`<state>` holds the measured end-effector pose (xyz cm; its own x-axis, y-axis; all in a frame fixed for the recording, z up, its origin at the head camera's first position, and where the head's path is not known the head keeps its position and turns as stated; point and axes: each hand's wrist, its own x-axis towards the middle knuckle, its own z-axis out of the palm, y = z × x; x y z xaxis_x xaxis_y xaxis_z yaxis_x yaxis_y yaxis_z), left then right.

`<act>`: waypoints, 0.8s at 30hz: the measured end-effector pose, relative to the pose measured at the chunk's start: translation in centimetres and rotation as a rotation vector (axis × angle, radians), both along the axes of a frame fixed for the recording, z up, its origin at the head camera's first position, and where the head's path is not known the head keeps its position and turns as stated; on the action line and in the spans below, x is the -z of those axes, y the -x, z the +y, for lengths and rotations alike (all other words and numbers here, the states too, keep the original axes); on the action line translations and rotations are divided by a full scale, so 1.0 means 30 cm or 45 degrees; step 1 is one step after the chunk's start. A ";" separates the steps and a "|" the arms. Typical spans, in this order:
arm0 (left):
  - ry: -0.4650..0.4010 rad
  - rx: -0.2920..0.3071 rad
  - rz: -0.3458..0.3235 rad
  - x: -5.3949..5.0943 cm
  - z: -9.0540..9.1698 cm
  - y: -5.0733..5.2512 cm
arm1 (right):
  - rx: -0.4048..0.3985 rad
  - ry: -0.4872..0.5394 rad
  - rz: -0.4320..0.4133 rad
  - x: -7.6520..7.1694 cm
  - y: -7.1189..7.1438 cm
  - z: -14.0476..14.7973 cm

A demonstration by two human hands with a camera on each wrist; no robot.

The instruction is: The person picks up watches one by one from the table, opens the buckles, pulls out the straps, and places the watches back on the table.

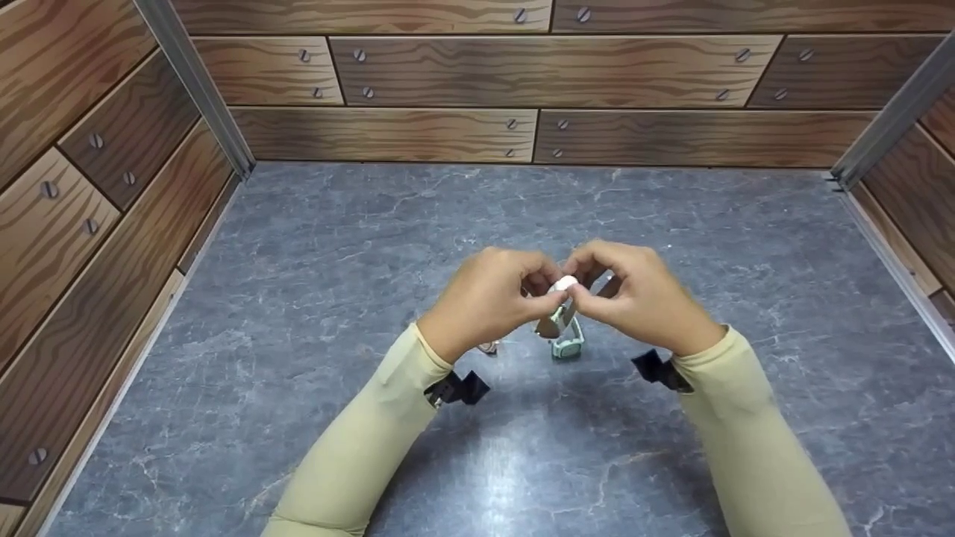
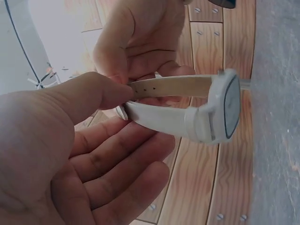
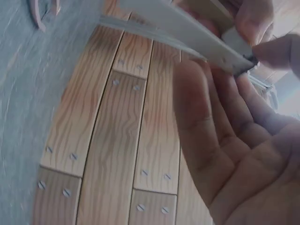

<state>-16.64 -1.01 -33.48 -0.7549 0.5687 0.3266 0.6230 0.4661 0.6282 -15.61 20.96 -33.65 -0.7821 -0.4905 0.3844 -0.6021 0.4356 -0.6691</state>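
Note:
A white wristwatch (image 2: pixel 224 108) with a squarish face hangs by its strap between my hands, face down towards the tabletop. The strap ends meet at the top; their inner side is tan. My left hand (image 1: pixel 492 291) pinches the strap ends between thumb and fingers, its other fingers loosely spread below in the left wrist view. My right hand (image 1: pixel 634 291) pinches the same strap ends (image 3: pixel 229 61) from the other side. Below the hands in the head view a mint-green watch (image 1: pixel 568 348) appears, partly hidden. A small brownish item (image 1: pixel 488 347) lies mostly behind the left wrist.
The grey marbled tabletop (image 1: pixel 336 246) spreads all round the hands. Wood-patterned walls (image 1: pixel 552 71) with metal corner strips enclose it at the back and sides. In the right wrist view a pinkish strap-like thing (image 3: pixel 38 16) lies on the tabletop.

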 end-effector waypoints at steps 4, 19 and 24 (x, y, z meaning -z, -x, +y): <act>0.093 0.007 0.035 0.006 0.007 -0.001 | 0.011 -0.163 0.099 0.001 -0.006 0.001; -0.274 0.045 -0.152 0.014 0.024 0.000 | 0.180 0.186 -0.100 -0.006 -0.020 -0.024; -0.372 0.043 -0.226 0.003 0.018 -0.006 | 0.121 0.360 -0.262 -0.011 -0.020 -0.026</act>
<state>-16.45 -0.47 -33.57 -0.7970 0.4960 0.3446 0.5039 0.2316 0.8321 -15.02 20.19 -33.31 -0.8940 -0.3089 0.3244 -0.4082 0.2636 -0.8740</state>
